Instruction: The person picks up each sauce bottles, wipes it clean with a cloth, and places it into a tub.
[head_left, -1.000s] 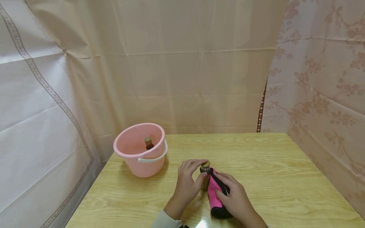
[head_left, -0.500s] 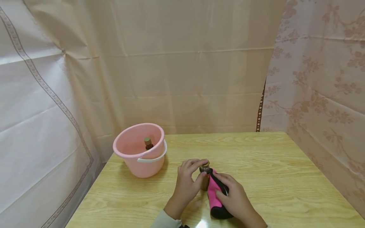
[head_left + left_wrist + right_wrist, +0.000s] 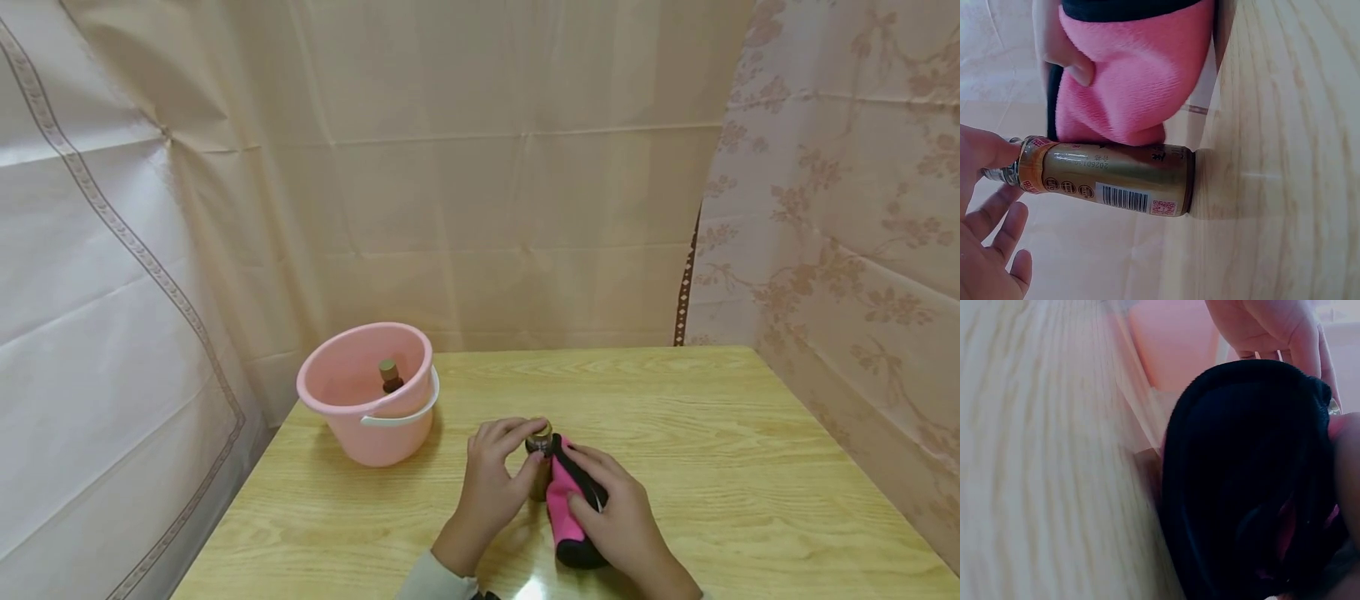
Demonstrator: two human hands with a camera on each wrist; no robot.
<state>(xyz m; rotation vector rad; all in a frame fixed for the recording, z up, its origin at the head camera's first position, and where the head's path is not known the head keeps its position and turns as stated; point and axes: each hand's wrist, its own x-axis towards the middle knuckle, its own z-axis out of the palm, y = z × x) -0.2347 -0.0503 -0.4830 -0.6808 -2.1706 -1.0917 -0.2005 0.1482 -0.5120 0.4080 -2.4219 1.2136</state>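
A small bottle [image 3: 539, 481] with a gold label and gold cap stands upright on the table. My left hand [image 3: 491, 477] pinches it at the neck and cap between thumb and forefinger; the other fingers spread free in the left wrist view. Pressed against the bottle's side is a plush pink cloth piece with black trim [image 3: 562, 502], like a mitt or slipper. My right hand [image 3: 621, 510] grips this piece, thumb on the pink side. In the right wrist view its dark, hollow black-rimmed opening [image 3: 1241, 469] shows. The bottle's label carries a barcode [image 3: 1124, 198].
A pink bucket [image 3: 375, 437] with a pale handle [image 3: 401, 419] stands at the left of the wooden table [image 3: 675, 417]. Another capped bottle [image 3: 389, 377] pokes up inside it. Curtains hang behind the table and at both sides.
My right hand has slid the pink cloth piece slightly up and away along the bottle's side. My left hand keeps its hold at the bottle's top.
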